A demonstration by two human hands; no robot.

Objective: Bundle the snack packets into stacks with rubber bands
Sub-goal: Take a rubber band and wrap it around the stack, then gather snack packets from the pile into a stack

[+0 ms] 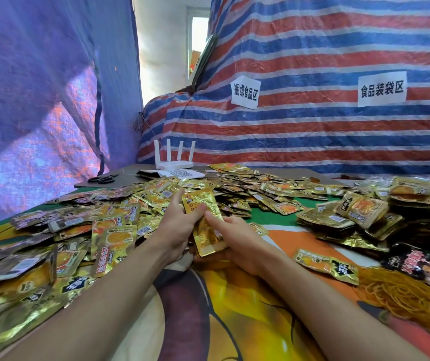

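Gold foil snack packets (pixel 115 238) lie in a wide loose heap across the table. At the centre my left hand (pixel 180 225) pinches a gold packet (pixel 199 201) by its lower edge, thumb on its face. My right hand (pixel 237 246) cups a small stack of packets (pixel 208 238) from below, its thumb lying along the stack's right side. The pinched packet stands over the top of that stack. A mound of yellow rubber bands (pixel 406 295) sits at the right. Bundled stacks (pixel 359 212) are piled at the right.
A white router (pixel 174 162) and black scissors (pixel 103 179) sit at the table's far side. Black-and-red packets (pixel 422 264) lie beside the rubber bands. Striped tarp (pixel 312 121) with two paper signs walls the back; blue tarp (pixel 39 100) hangs at left. A colourful printed cloth (pixel 234 321) covers the near table.
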